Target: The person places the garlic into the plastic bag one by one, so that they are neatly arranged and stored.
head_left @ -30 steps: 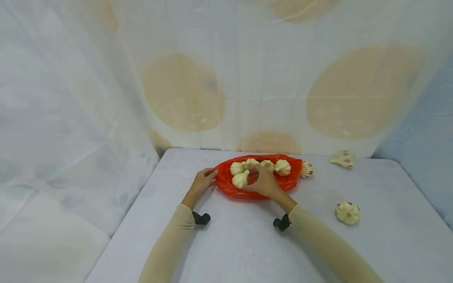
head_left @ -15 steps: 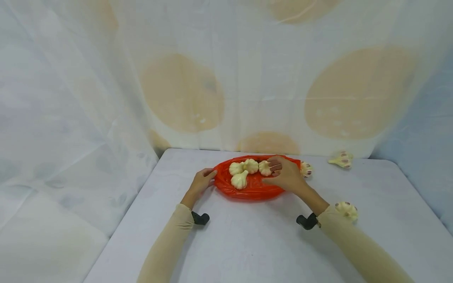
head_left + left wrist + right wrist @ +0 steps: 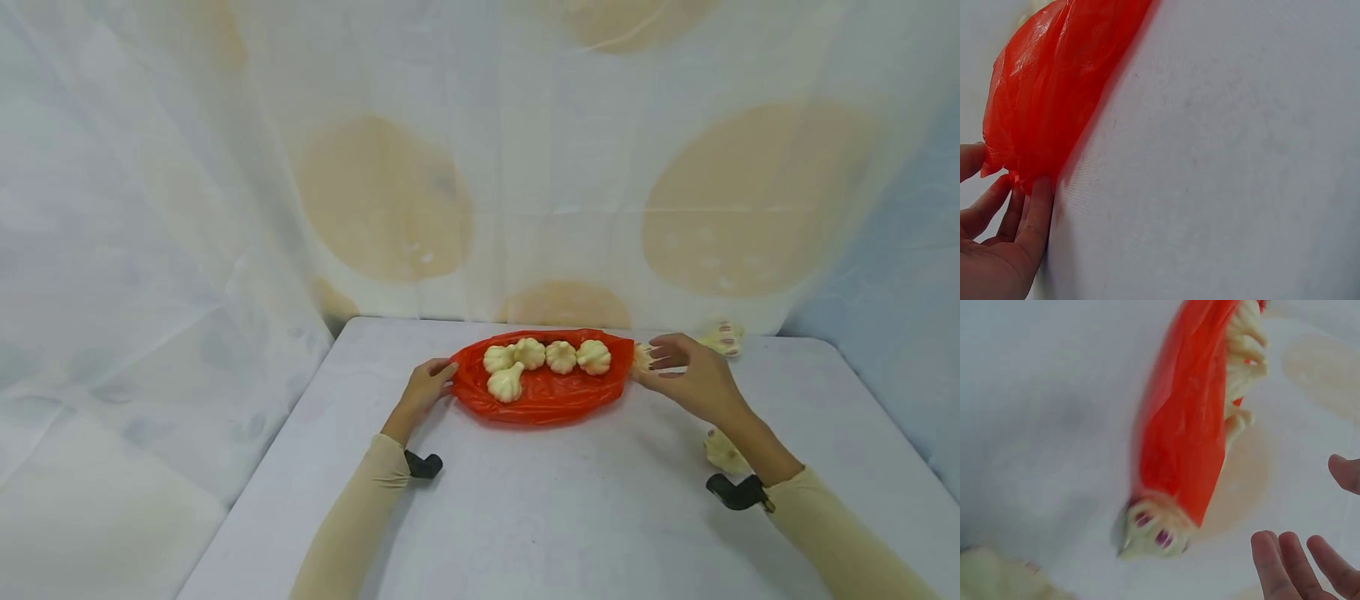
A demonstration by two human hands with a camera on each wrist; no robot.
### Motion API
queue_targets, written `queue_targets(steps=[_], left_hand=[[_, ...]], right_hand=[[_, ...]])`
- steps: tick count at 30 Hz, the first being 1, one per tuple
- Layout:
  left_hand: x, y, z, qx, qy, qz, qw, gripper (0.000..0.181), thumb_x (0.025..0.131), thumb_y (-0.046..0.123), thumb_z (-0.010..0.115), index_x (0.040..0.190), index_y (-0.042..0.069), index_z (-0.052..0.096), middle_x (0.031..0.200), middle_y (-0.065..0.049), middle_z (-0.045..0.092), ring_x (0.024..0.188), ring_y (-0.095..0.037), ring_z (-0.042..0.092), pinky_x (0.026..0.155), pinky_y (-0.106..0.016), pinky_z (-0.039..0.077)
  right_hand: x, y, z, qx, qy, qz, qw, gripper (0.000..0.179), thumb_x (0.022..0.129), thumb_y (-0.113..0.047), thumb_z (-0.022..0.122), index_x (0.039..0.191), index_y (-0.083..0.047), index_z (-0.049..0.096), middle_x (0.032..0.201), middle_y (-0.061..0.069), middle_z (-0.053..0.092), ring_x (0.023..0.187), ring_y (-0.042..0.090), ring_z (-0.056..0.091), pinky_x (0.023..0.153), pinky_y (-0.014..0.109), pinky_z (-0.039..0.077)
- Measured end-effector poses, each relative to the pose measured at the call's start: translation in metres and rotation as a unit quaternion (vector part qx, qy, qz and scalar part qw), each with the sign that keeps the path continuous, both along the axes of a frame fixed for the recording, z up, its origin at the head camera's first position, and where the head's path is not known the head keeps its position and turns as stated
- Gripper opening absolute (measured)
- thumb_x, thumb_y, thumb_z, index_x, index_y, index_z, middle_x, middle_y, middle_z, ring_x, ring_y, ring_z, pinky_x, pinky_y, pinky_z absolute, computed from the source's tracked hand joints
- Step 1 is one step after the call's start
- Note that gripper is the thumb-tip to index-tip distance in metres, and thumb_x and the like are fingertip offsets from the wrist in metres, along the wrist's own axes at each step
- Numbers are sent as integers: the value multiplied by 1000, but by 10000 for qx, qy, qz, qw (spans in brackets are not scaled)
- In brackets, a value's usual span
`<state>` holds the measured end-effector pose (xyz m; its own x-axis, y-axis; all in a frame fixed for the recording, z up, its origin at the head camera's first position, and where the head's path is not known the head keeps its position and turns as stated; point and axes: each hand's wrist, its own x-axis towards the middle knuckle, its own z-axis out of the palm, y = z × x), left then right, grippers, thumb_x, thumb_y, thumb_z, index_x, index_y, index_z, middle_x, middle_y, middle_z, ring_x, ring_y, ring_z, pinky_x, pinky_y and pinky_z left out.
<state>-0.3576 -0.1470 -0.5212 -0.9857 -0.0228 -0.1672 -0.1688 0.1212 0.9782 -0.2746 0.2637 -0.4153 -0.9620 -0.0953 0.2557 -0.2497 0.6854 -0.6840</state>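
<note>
A red plastic bag lies spread on the white table, its mouth facing up. Inside it sit several pale garlic bulbs. My left hand holds the bag's left end; in the left wrist view its fingertips press against the gathered plastic. To the right of the bag, my right hand hovers with parted fingers and nothing in them. A purple-streaked garlic bulb touches the bag's right end, and in the head view the right fingers partly cover it.
Another garlic bulb lies at the back right, partly behind the right hand. Nearer, one more bulb is partly hidden by the right wrist. A patterned curtain hangs behind the table.
My right hand has moved right, from the garlic bulbs inside the bag, across the bag, to beside its right end. The left hand has stayed at the left end.
</note>
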Motion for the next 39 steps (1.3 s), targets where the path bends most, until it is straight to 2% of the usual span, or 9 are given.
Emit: queue_targets(steps=[4, 11, 18, 24, 29, 34, 39], left_hand=[[0, 1, 1, 0, 64, -72, 10000, 36, 83, 32, 58, 113, 12, 54, 108, -5, 54, 96, -19, 54, 74, -29, 49], [2, -1, 1, -75, -8, 44, 10000, 34, 82, 32, 58, 111, 15, 55, 108, -3, 54, 95, -18, 55, 73, -28, 50], [2, 0, 3, -50, 60, -63, 9999, 37, 83, 33, 58, 114, 13, 53, 110, -4, 54, 96, -19, 55, 74, -28, 49], [2, 0, 3, -113, -7, -9, 9999, 37, 83, 33, 58, 114, 14, 53, 109, -4, 54, 96, -18, 54, 74, -28, 49], [2, 0, 3, -122, -15, -4, 9999, 37, 83, 33, 57, 114, 14, 53, 109, -4, 54, 96, -18, 54, 74, -28, 49], [2, -1, 4, -144, 15, -11, 9999, 37, 83, 33, 57, 114, 13, 53, 109, -4, 54, 97, -18, 54, 75, -29, 49], [3, 0, 3, -120, 36, 1, 9999, 36, 83, 33, 58, 112, 14, 54, 108, -4, 54, 96, -18, 54, 74, -28, 49]], right_hand=[[12, 21, -3, 240, -130, -329, 9991, 68, 68, -55, 63, 118, -13, 47, 107, 12, 57, 93, 30, 56, 65, 41, 51], [25, 51, -8, 525, -404, -627, 9958, 69, 71, -58, 58, 120, -10, 44, 106, 16, 57, 94, 32, 54, 61, 39, 51], [41, 79, -20, 730, -573, -847, 9921, 68, 75, -57, 55, 118, -4, 45, 105, 20, 56, 93, 35, 53, 63, 43, 49], [49, 97, -32, 905, -621, -923, 9897, 68, 76, -56, 54, 117, -3, 47, 103, 21, 57, 90, 35, 54, 56, 35, 46], [53, 106, -39, 976, -650, -1001, 9880, 69, 75, -55, 55, 117, -1, 47, 98, 21, 59, 80, 31, 58, 51, 29, 44], [55, 112, -45, 957, -1202, -1018, 9829, 74, 76, -59, 52, 116, 3, 45, 92, 21, 60, 67, 20, 61, 49, 28, 44], [55, 119, -51, 1020, -2045, -897, 9694, 84, 76, -63, 46, 117, 9, 38, 84, 14, 61, 63, 17, 62, 52, 32, 45]])
